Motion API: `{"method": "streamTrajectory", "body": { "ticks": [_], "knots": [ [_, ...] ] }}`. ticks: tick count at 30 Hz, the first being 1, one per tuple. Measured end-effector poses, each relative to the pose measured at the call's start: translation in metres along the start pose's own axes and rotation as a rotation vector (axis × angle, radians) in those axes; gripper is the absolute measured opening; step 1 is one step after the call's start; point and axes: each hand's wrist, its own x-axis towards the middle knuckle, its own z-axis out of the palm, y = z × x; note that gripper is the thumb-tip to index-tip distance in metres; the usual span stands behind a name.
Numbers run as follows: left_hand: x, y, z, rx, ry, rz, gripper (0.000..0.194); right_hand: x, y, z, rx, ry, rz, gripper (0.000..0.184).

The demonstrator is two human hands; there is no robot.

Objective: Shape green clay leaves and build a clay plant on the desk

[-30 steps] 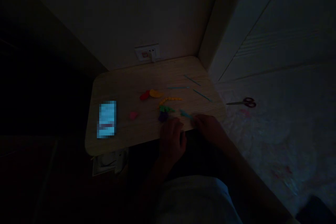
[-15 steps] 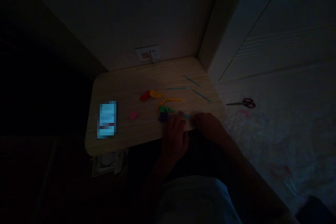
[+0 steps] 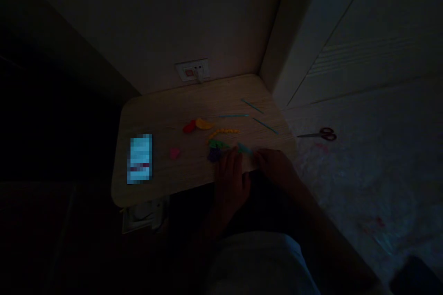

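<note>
In dim light, my right hand [image 3: 272, 161] is closed near the table's front edge, its fingers around the end of a light-blue plastic tool [image 3: 245, 148]. The tool's flat-looking blade points left, toward my other hand. My left hand [image 3: 230, 170] lies palm down with fingers stretched on the table, its tips close to the blade. Just left of those fingertips sit a purple clay lump [image 3: 214, 155] and a green clay piece [image 3: 217, 144]. A yellow-orange beaded clay strand [image 3: 224, 132] curves behind them. Whatever lies under my left fingers is hidden.
On the wooden table [image 3: 152, 110] are red [image 3: 189, 126] and orange [image 3: 204, 123] clay pieces, a pink lump [image 3: 175, 153], and a lit phone [image 3: 140, 159]. Thin blue sticks [image 3: 234, 115] lie at the back right. Scissors [image 3: 320, 134] rest on the plastic-covered surface to the right.
The blue tool's blade now sits slightly higher and shows more clearly than before. Both hands stay in nearly the same place; the view has shifted slightly.
</note>
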Motion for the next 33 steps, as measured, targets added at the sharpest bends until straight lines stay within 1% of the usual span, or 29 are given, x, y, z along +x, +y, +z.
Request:
{"method": "streamTrajectory", "body": {
  "ticks": [3,5,7,10,12,16,19,25,33],
  "knots": [
    [0.002,0.001,-0.002,-0.004,-0.014,-0.008,0.050,0.001,-0.001,-0.001,-0.027,0.008,0.003,0.040],
    [0.003,0.002,-0.003,-0.003,-0.036,-0.018,0.050,0.000,0.000,-0.002,0.005,0.040,0.003,0.040],
    [0.004,0.004,-0.005,0.002,-0.054,-0.023,0.050,-0.002,0.002,-0.004,-0.009,0.078,0.026,0.040],
    [0.005,0.005,-0.006,-0.001,-0.050,-0.013,0.048,-0.007,0.000,-0.004,-0.124,0.117,0.081,0.038],
    [0.004,0.003,-0.005,-0.019,-0.038,-0.005,0.047,-0.010,-0.005,-0.003,-0.189,0.128,0.093,0.037],
    [0.001,-0.002,-0.004,-0.050,0.012,0.011,0.044,-0.017,-0.016,-0.001,-0.201,0.115,0.045,0.032],
    [-0.001,-0.006,-0.002,-0.037,0.017,0.026,0.046,-0.020,-0.019,-0.001,-0.177,0.125,0.023,0.027],
    [-0.001,-0.006,0.000,-0.026,0.011,0.041,0.048,-0.021,-0.020,0.003,-0.124,0.118,-0.024,0.019],
    [0.000,-0.005,0.000,-0.046,0.010,0.054,0.047,-0.018,-0.013,0.013,-0.055,0.141,-0.128,0.015]
  ]
}}
